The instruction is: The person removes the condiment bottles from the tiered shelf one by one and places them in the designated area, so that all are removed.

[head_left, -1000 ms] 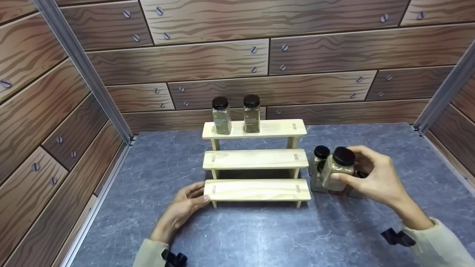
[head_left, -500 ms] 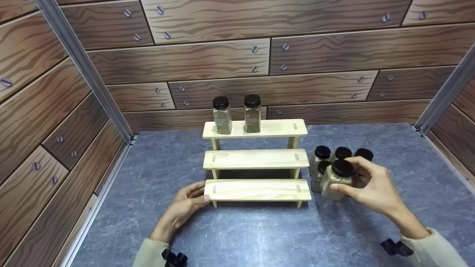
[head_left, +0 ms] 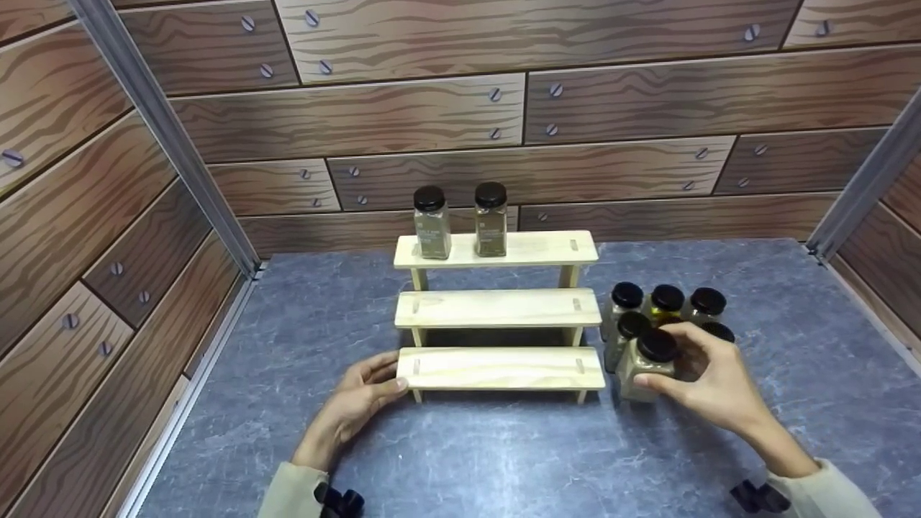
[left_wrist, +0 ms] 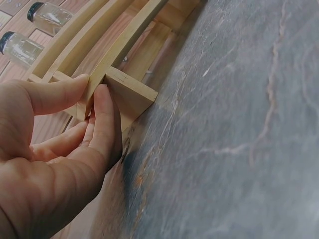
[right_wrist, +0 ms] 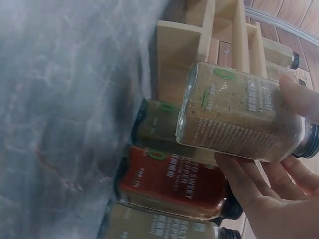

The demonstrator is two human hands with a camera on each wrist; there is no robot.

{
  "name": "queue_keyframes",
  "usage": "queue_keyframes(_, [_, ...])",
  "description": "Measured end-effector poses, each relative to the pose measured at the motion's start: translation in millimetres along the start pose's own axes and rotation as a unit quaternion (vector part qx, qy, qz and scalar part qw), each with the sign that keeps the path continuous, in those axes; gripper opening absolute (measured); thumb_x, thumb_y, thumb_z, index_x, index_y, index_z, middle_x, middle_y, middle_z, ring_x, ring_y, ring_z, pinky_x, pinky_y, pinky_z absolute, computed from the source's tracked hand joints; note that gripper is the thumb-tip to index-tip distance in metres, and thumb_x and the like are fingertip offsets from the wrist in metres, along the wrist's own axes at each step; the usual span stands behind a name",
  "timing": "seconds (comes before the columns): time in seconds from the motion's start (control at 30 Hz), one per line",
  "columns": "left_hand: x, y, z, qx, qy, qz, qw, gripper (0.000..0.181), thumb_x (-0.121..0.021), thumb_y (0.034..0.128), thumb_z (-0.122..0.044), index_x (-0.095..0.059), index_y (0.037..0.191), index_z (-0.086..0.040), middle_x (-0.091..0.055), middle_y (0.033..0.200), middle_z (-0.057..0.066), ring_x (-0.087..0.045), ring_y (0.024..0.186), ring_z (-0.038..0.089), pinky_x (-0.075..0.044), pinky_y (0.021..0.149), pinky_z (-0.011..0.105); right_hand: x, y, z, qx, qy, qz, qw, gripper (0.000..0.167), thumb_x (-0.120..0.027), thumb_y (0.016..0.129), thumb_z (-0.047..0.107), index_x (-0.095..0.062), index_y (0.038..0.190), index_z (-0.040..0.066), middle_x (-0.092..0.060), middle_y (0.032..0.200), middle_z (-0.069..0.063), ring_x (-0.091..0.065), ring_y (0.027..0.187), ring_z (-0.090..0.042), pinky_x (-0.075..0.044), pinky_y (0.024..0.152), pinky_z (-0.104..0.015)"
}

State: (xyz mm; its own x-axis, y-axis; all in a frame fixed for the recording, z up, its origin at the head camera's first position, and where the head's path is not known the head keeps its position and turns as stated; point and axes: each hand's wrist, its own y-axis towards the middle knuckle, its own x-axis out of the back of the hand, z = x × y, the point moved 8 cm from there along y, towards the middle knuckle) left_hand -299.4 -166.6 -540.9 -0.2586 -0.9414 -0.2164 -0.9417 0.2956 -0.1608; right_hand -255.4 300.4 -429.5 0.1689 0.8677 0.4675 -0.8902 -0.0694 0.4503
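1. Jar (right_wrist: 239, 114) (pale, speckled fill, black cap): in R hand (head_left: 709, 378), thumb one side, fingers other, clamped on its upper body. Right of rack, just in front of other jars (head_left: 633, 325); base looks off table in R wrist view, slight tilt. Can't tell if it touches a neighbour.
2. L hand (head_left: 356, 399): thumb on top, fingers under, pinching L end of rack's bottom shelf.
3. Step in hand, my read: jar being handled w/ R while L steadies rack (head_left: 496, 367). Next move prob. calls for firm R grip, jar kept upright, clearance from neighbours + shelf ends, L hold steady.
4. Rack: 3 stepped wooden shelves; two jars (head_left: 433, 234) upright on top one, toward L end, apart.
5. Red-filled jar (right_wrist: 172, 179) among the group, R wrist view.
6. Table (head_left: 460, 460): blue-grey, marbled, glare nr front.
7. Room: back wall (head_left: 432, 122) + side walls w/ printed planks & screws; metal posts (head_left: 162, 137) at corners.
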Motion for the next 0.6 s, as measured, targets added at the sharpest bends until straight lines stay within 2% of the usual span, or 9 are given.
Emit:
queue_keyframes(0.2, [-0.2, -0.5, -0.4, 0.000, 0.003, 0.003, 1.0000, 0.070, -0.065, 0.0974, 0.008, -0.030, 0.157, 0.019, -0.038, 0.158, 0.040, -0.066, 0.118, 0.020, -0.060, 0.108, 0.028, -6.8, -6.5, -5.2, -0.006, -0.007, 0.008, 0.9999, 0.062, -0.099, 0.065, -0.003, -0.070, 0.120, 0.000, -0.076, 0.105, 0.006, -0.072, 0.090, -0.004, -0.063, 0.079, -0.015])
queue_keyframes(0.4, [-0.1, -0.5, -0.5, -0.001, 0.002, 0.005, 1.0000, 0.070, -0.066, 0.0976, 0.008, -0.030, 0.157, 0.018, -0.040, 0.157, 0.039, -0.067, 0.118, 0.020, -0.059, 0.108, 0.028, -14.0, -11.8, -10.5, -0.014, -0.002, 0.016, 0.9998, 0.063, -0.099, 0.066, -0.003, -0.069, 0.121, 0.000, -0.077, 0.110, -0.008, -0.072, 0.095, -0.002, -0.063, 0.084, -0.014])
queue_keyframes(0.6, [0.0, -0.5, -0.4, -0.002, -0.002, 0.006, 1.0000, 0.072, -0.067, 0.0972, 0.007, -0.028, 0.157, 0.019, -0.038, 0.158, 0.041, -0.067, 0.118, 0.021, -0.059, 0.109, 0.029, -17.0, -14.9, -15.1, -0.018, -0.016, 0.016, 0.9996, 0.063, -0.100, 0.065, 0.000, -0.069, 0.121, 0.000, -0.077, 0.111, -0.014, -0.071, 0.092, -0.002, -0.063, 0.081, -0.014])
